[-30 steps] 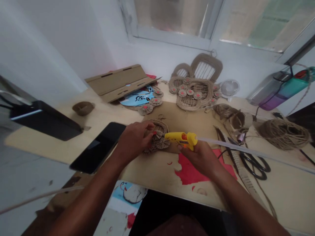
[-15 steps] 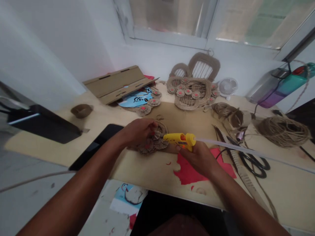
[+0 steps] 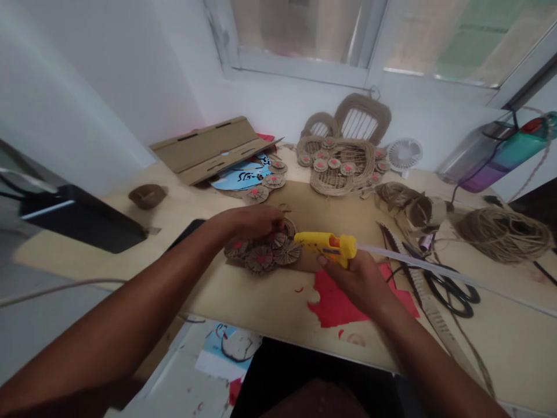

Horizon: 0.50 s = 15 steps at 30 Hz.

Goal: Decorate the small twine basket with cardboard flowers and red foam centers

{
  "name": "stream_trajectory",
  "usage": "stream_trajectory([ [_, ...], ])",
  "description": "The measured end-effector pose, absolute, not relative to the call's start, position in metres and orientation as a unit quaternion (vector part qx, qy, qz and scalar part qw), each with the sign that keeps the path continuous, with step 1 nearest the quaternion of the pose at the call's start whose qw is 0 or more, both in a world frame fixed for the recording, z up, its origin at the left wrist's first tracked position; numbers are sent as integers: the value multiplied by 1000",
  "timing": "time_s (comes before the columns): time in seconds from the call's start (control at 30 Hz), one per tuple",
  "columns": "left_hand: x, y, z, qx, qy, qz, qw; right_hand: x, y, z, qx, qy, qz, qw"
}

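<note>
A yellow glue gun (image 3: 324,242) is gripped in my right hand (image 3: 363,278), its nozzle pointing left and a long clear glue stick trailing from its back. My left hand (image 3: 263,222) is closed, fingertips together above a cluster of pleated brown paper flowers; what they pinch is hidden. In that cluster, one flower with a red centre (image 3: 260,259) lies nearest me, and a plain pleated flower (image 3: 287,252) sits just left of the nozzle. Behind the flowers shows part of a twine-wrapped ring (image 3: 289,226). A brown cardboard sheet (image 3: 317,203) lies underneath.
Red paper (image 3: 335,302) lies below my right hand. Black-handled scissors (image 3: 450,290) and a twine ball (image 3: 505,232) are on the right. At the back stand twine-wrapped frames with flowers (image 3: 343,165) and a small fan (image 3: 404,154). A folded cardboard piece (image 3: 209,148) lies back left.
My left hand has shifted slightly right and up, and its forearm now covers most of the black flat device. More flowers show below it. The glue gun has moved slightly right, away from the flowers.
</note>
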State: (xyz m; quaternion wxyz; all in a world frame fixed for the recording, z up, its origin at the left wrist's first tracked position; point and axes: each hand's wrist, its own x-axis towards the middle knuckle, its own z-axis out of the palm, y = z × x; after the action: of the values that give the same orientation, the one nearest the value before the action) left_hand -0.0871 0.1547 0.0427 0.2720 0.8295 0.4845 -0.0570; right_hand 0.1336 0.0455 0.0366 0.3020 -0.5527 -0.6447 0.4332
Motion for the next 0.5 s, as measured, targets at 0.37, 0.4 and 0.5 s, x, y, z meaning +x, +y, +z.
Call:
stream_trajectory([
  [0.37,-96,167,46,804,442,-61,392,140,36,32,-561,-624,439,319],
  [0.4,-98,166,46,798,438,-55,409,140,36,32,-559,-624,441,322],
  [0.5,-101,166,46,780,428,-27,456,141,36,31,-553,-623,446,328],
])
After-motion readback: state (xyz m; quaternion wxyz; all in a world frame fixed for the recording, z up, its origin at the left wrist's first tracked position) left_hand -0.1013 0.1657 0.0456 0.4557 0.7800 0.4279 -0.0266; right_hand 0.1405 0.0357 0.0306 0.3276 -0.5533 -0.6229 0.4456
